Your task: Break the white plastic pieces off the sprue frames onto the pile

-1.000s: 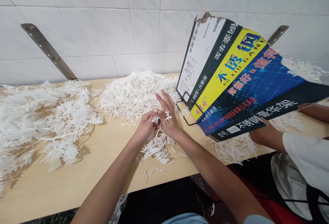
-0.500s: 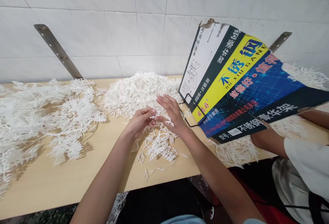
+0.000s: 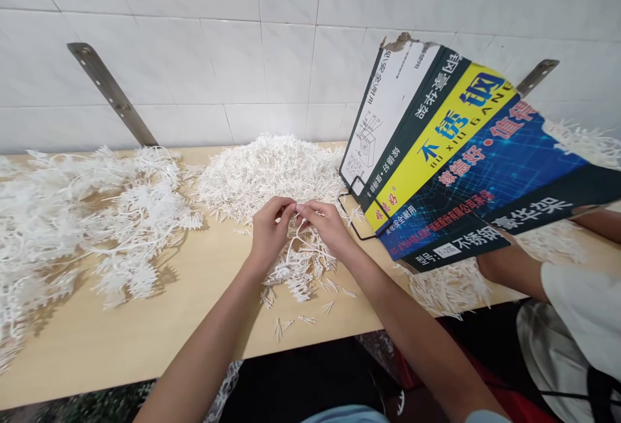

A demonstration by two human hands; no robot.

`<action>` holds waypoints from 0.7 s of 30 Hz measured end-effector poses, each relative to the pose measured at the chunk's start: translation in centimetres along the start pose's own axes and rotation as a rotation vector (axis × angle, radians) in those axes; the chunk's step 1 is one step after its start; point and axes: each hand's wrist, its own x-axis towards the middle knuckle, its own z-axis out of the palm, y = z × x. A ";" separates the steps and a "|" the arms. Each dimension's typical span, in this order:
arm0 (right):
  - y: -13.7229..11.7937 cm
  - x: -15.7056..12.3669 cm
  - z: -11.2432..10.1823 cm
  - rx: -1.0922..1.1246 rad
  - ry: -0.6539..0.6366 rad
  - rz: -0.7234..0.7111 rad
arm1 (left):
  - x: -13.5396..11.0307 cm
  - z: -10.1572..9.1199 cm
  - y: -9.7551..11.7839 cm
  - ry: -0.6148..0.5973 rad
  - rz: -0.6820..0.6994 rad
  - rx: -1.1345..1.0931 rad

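White and thin, a strand (image 3: 297, 222) showed just where your fingertips met, above the front middle of the counter (image 3: 194, 319). Your left hand (image 3: 272, 229) was closed to a pinch, thumb and forefinger together on the strand, with its back turned partly up. Your right hand (image 3: 330, 229) was pinched on it too, its thumb and forefinger reaching across to touch the left fingertips. Your fingers hid most of what they gripped, so I could not tell how much of the strand lay between them.

Right below your hands lay a small loose pile (image 3: 298, 274) of white bits, and a few stray pieces (image 3: 281, 328) were scattered nearer to you. Behind your hands a large white heap (image 3: 272, 167) rose near the tiled wall (image 3: 194, 61). Off to your left a looser white tangle (image 3: 130, 216) spread over the counter.

On your right stood a printed cardboard sheet (image 3: 460, 151), tilted, in yellow, blue and dark green, with a black wire frame (image 3: 361, 237) at its lower left corner. Beyond it, another person's arm (image 3: 514, 268) with a white sleeve (image 3: 582, 306) reached in behind the sheet, near more white pieces (image 3: 446, 287). One metal bracket (image 3: 112, 96) slanted down the wall on your left.
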 end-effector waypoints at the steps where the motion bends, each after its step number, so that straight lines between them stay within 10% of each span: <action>1: -0.1 0.0 -0.1 -0.042 0.008 -0.011 | 0.1 0.0 -0.1 -0.003 -0.044 -0.027; 21: -0.7 -0.8 -0.1 -0.700 -0.216 -0.075 | 0.0 0.5 -0.9 -0.160 -0.247 0.356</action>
